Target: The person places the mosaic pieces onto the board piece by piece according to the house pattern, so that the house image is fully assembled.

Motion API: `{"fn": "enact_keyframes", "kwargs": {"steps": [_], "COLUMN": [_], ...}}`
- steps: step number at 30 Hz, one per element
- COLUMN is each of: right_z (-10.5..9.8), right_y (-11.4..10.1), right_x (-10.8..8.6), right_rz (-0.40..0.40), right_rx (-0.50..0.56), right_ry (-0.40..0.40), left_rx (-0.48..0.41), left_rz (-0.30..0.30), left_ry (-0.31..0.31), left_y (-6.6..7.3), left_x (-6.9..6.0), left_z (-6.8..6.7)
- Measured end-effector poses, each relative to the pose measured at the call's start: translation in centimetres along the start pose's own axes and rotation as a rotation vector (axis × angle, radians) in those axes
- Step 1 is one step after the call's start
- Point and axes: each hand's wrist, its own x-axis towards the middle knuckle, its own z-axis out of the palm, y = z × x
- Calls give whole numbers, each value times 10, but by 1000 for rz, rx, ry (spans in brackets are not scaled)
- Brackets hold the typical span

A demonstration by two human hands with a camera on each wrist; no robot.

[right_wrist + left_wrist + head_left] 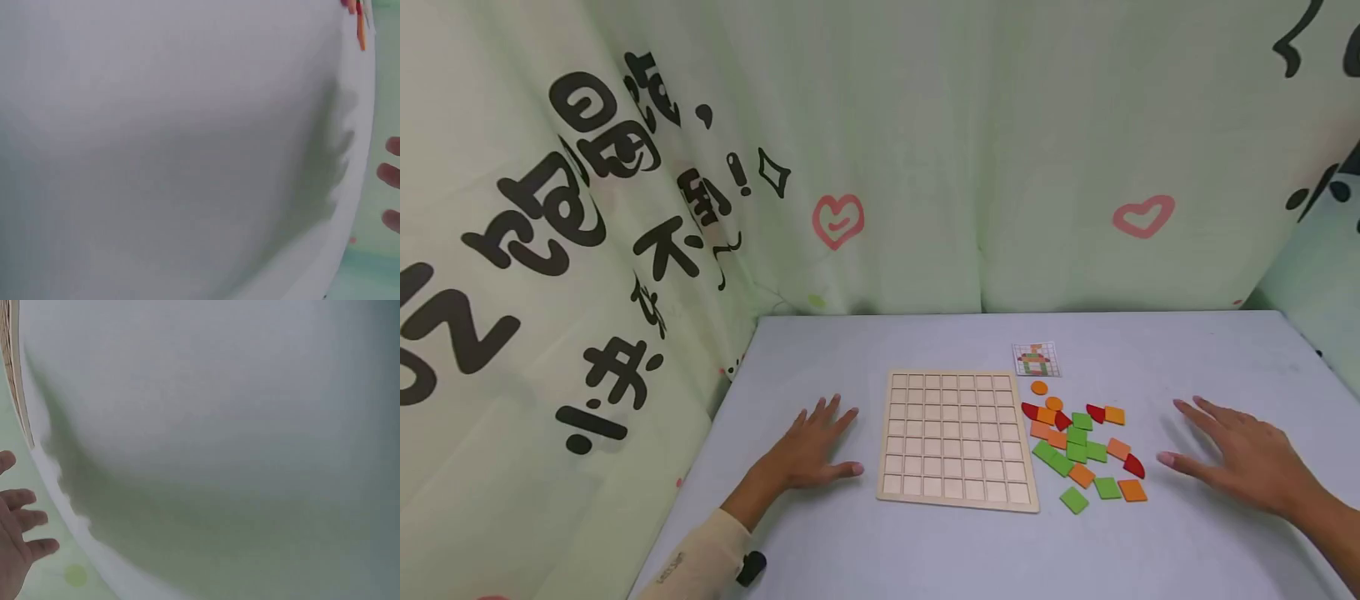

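A square wooden grid board (pixel 957 440) lies flat on the table, its square cells bare. Just left of it, my left hand (pixel 811 450) is spread with straight fingers and holds nothing; the left wrist view catches its fingers (pixel 25 519) at the edge. To the board's right lie loose flat pieces: green squares (pixel 1077 451), orange squares (pixel 1132 490), orange circles (pixel 1039 387) and red rounded pieces (pixel 1134 466). Right of these pieces my right hand (pixel 1251 454) is spread, holding nothing. Only a few of its fingertips (pixel 390 175) show in the right wrist view.
Behind the pieces lies a small card (pixel 1036 359) with a coloured figure on a grid. The white table (pixel 850 342) meets a pale green curtain (pixel 910 167) at the back and left. A black object (pixel 751 568) sits at my left sleeve.
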Motion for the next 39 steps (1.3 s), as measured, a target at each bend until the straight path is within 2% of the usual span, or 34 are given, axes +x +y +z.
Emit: {"fn": "enact_keyframes", "kwargs": {"steps": [3, 8, 14, 20, 28, 33, 39], "right_z": [-7, -20, -20, -8, 7, 13, 15], "right_y": [-19, -55, -95, -117, -128, -133, -137], "right_x": [-1, -5, -13, -19, -24, -25, -25], "right_rz": [-22, -2, -72, -127, -221, -215, -197], "right_rx": [87, 267, 322, 297, 193, 140, 148], "right_ry": [-11, -71, -100, -136, -81, -62, -55], "left_rx": [6, 17, 13, 3, 14, 39, 57], "left_rz": [26, 72, 127, 131, 89, 76, 76], "left_ry": [-16, -14, -20, -38, -86, -110, -128], "left_y": [5, 15, 22, 24, 25, 27, 28], "left_x": [3, 7, 10, 13, 16, 17, 16], "left_z": [1, 1, 2, 5, 8, 11, 10]}}
